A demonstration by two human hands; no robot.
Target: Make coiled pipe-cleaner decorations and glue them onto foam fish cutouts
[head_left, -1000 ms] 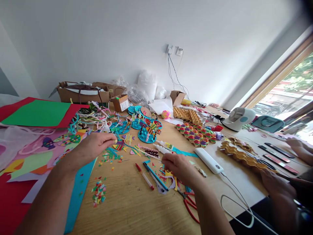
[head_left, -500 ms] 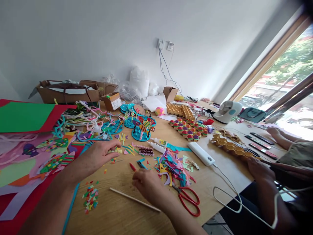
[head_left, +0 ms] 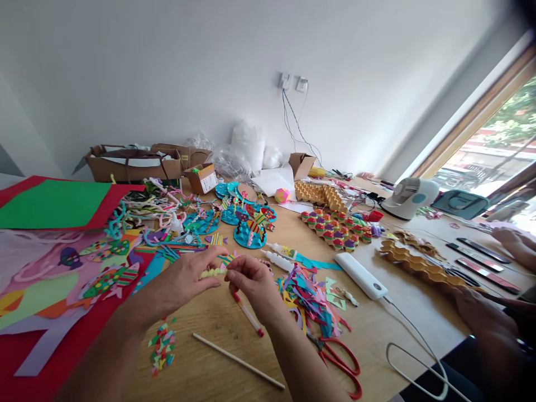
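Two hands are busy here, one left hand (head_left: 184, 283) and one right hand (head_left: 253, 283), and I count one yellow coil (head_left: 211, 273), one stick (head_left: 238, 360), one red pen (head_left: 250, 319), one pair of scissors (head_left: 322, 348), two white bottles (head_left: 278, 261) lying together, one power bank (head_left: 360, 276), one multicoloured ball (head_left: 282, 195), one fan (head_left: 414, 197) and two wall sockets (head_left: 302, 84).

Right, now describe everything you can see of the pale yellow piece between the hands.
The pale yellow piece is short and ridged, apparently coiled or twisted; its material is unclear. It lies roughly level between thumb and fingers of the left hand, whose grip I can't confirm. The right hand appears to pinch its right end. Fingers hide part of it.
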